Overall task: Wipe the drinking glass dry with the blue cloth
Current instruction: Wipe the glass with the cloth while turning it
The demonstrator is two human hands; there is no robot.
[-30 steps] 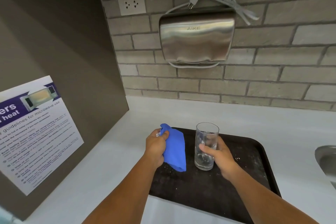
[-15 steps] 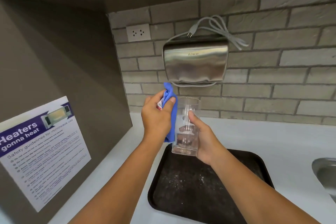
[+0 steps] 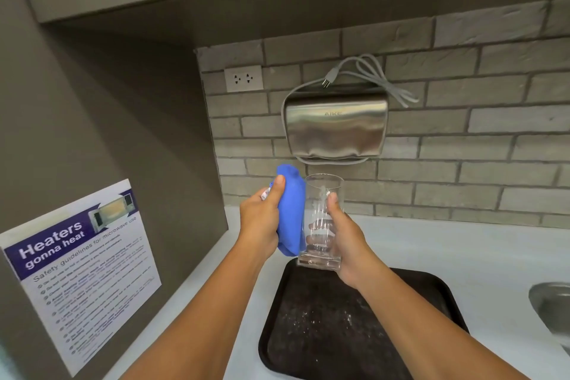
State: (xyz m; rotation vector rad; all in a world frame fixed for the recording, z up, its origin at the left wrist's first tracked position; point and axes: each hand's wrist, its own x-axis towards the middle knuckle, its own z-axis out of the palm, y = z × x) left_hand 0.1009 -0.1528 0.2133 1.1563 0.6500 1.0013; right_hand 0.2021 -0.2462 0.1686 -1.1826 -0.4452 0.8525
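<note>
A clear drinking glass is held upright in the air above the back edge of a black tray. My right hand grips it around its lower half from the right. My left hand holds a bunched blue cloth just left of the glass. The cloth presses against the glass's left side.
A steel hand dryer with a loose cord hangs on the brick wall behind the glass. A wall socket is up left. A brown side panel carries a microwave safety poster. A sink edge shows at right on the white counter.
My right hand lifted the glass off the tray into the air. My left hand rose with the blue cloth and brought it against the glass's left side. The view tilted upward.
</note>
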